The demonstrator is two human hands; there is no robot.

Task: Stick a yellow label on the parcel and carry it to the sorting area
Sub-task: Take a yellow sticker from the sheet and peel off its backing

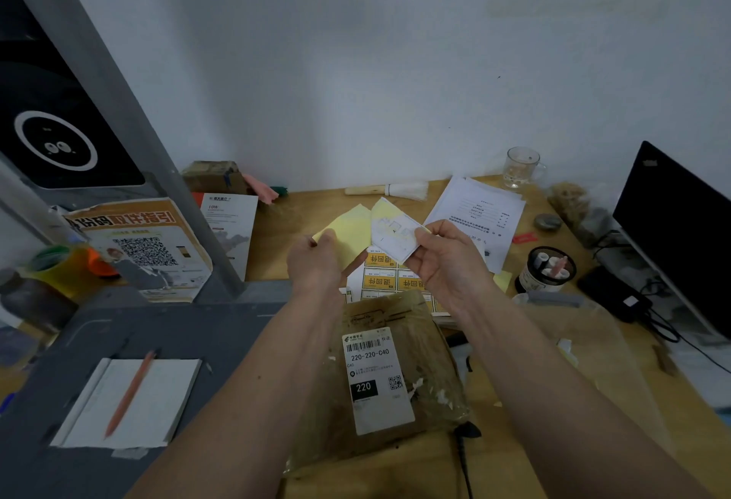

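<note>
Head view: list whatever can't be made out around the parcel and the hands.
- Sheet of yellow labels: partly hidden by both hands and the parcel, head view.
- Paper in the right hand: print too faint to read.
- Yellow sheet in the left hand: its lower part covered by that hand.
- Shipping label: small print too tiny.

Glass mug — notebook, pencil

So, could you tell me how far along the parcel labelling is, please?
Early stage. Done: the parcel lies on the desk, showing only its white shipping label. In hand: the left hand holds a yellow sheet and the right hand a paler piece, seemingly peeling a label. Left: sticking it on, then carrying the parcel away.
</note>
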